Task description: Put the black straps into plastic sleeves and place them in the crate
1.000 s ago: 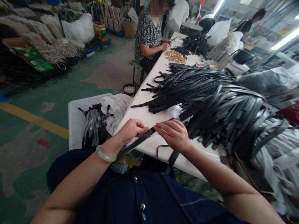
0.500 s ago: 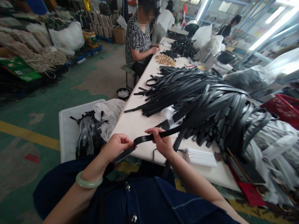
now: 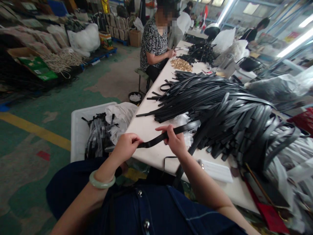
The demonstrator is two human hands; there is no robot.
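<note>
A black strap [image 3: 156,140] runs between my two hands over the table's near corner. My left hand [image 3: 127,146], with a pale green bangle [image 3: 102,182] on its wrist, pinches the strap near its left end; a greyish end pokes out past the fingers. Further along, my right hand [image 3: 175,140] grips the strap between thumb and fingers, its index finger stretched out. Beyond that hand the strap bends back in a loop. A large heap of black straps [image 3: 207,94] lies on the white table [image 3: 146,129] just past my right hand.
Left of the table stands a white bin [image 3: 79,130] with black and clear strips and white cloth. A white power bank [image 3: 216,170] lies by my right forearm. A co-worker [image 3: 156,45] sits further along the table, near a pile of gold metal pieces [image 3: 181,64].
The view has turned left, shifting everything rightward. The strap's right part has come away from the heap into a loop, and the strap between my hands is straighter.
</note>
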